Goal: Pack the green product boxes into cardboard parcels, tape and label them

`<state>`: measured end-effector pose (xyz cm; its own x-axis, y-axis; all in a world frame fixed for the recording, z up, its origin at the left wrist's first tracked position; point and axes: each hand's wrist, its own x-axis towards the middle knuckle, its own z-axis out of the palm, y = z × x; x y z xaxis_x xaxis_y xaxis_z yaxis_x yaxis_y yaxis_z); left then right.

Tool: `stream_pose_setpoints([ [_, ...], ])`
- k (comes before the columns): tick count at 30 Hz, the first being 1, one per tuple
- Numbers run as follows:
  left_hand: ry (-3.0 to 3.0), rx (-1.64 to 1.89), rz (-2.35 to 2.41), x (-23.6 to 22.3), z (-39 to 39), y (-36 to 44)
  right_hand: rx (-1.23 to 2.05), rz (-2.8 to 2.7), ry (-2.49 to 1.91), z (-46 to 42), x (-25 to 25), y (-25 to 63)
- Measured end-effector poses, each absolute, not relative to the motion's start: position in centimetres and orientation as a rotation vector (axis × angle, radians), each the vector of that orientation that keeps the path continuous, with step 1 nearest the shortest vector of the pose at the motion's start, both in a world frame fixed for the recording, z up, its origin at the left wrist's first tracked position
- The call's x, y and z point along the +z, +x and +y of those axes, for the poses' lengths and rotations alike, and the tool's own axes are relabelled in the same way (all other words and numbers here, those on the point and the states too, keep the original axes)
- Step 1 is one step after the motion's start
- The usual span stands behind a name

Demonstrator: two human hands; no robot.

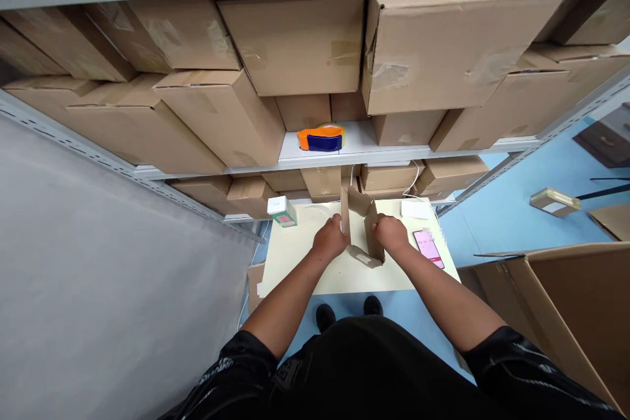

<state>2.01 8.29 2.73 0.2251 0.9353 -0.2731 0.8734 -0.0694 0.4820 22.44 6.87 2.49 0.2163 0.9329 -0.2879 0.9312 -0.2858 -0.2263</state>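
Note:
Over the pale yellow table (pixel 305 275) a small cardboard box (pixel 375 230) is spread between my hands, with the tabletop showing through its middle. My left hand (pixel 331 237) is closed on the box's left wall. On the opposite wall my right hand (pixel 391 233) grips the edge, thumb toward the inside. One flap hangs at the near side and another stands at the far side. To the right of my right hand lies a phone (pixel 428 249) with a pink screen. A small white and green box (pixel 282 211) stands at the table's far left corner.
An orange and blue tape dispenser (pixel 321 138) rests on the shelf (pixel 361 138) above the table. Closed cardboard boxes (pixel 300 42) fill the shelves. A white block (pixel 415 210) with a cable sits at the back right. A large open carton (pixel 541 302) stands at the right.

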Motion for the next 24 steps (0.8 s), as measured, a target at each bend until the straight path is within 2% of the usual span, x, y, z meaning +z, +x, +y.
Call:
stream_pose_setpoints([
  [7, 1.971, 0.099, 1.638, 2.5, 8.1, 1.4, 0.585, -1.779, -2.448, 6.7, 1.5, 23.5],
  [12, 2.236, 0.202, 1.600, 1.6, 7.0, 1.4, 0.566, -1.826, -2.188, 7.8, 0.7, 24.4],
  [15, 2.489, 0.260, 1.283, 1.0, 6.7, 1.2, 0.608, -1.896, -2.110, 9.0, 0.5, 25.2],
  [19, 2.562, 0.164, 0.855, 0.0, 6.7, 0.6, 0.567, -1.980, -2.118, 10.1, 0.4, 26.1],
  [24, 2.503, 0.291, 1.101, -0.6, 6.1, 0.3, 0.518, -2.032, -2.112, 10.4, 0.6, 26.0],
])
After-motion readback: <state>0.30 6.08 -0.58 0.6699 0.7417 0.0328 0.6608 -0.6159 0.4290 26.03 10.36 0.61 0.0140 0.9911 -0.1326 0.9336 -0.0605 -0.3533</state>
